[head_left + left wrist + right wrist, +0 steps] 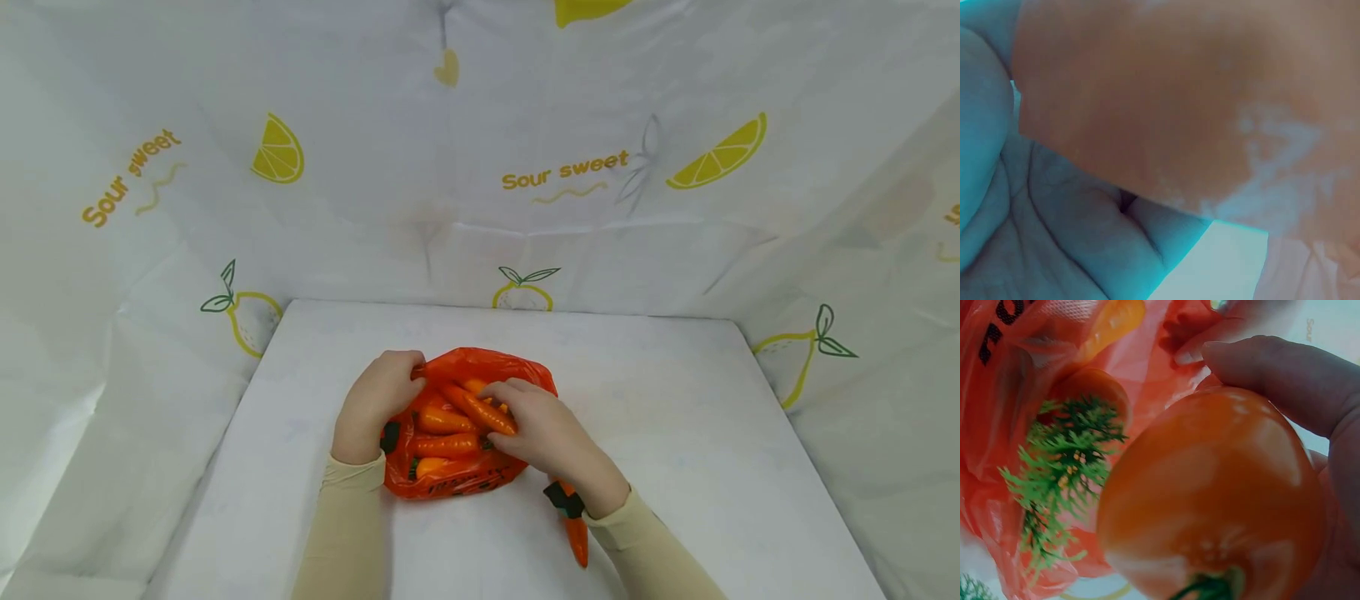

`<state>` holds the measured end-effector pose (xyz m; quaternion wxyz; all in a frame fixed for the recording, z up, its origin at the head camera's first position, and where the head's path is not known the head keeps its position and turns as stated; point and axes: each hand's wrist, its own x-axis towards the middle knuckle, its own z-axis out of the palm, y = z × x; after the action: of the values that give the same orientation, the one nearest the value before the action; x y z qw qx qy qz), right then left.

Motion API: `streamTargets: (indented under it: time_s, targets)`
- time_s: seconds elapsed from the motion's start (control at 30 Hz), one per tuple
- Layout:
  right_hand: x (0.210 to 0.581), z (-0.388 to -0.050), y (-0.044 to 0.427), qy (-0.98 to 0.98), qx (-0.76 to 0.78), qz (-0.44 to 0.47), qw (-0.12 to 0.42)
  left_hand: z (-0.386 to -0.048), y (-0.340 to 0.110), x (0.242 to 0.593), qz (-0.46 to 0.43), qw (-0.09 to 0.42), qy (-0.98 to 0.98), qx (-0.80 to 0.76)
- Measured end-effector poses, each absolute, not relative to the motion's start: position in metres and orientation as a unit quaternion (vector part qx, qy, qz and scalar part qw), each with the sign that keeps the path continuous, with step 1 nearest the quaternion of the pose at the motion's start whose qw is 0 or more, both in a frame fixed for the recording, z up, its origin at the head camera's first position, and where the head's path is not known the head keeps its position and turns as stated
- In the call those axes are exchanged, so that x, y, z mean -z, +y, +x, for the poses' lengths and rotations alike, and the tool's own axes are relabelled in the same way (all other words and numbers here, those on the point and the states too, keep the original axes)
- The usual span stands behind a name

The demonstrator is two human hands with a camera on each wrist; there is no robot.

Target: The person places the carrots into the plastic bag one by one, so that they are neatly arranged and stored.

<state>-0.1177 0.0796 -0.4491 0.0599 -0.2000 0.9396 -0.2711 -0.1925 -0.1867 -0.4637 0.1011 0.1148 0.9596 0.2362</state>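
Observation:
A red plastic bag [540, 379] lies with its mouth open, holding several shiny orange carrots [442, 446]. At the bag's far left rim, my left hand [375, 400] pinches the plastic. Blurred orange film [1147, 94] covers much of the left wrist view, in front of the palm [1054, 219]. My right hand [536, 421] reaches over the bag's right side and grips a carrot [480, 408] between thumb and fingers. In the right wrist view that carrot [1210, 481] shows its thick end with a green stem, and the bag hides parts of others.
Another carrot [577, 542] lies on the white table [675, 467], partly hidden under my right wrist. A leafy green carrot top [1066, 469] sticks out in the bag. A white lemon-print sheet [390, 208] hangs behind and at both sides of the table.

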Motion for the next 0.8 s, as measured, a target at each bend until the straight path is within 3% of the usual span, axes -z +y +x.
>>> streamTargets:
  time_s: [0.8]
  targets:
    - [0.470, -0.131, 0.061, 0.943, 0.246, -0.205, 0.089, -0.193, -0.187, 0.462, 0.124, 0.093, 0.962, -0.227]
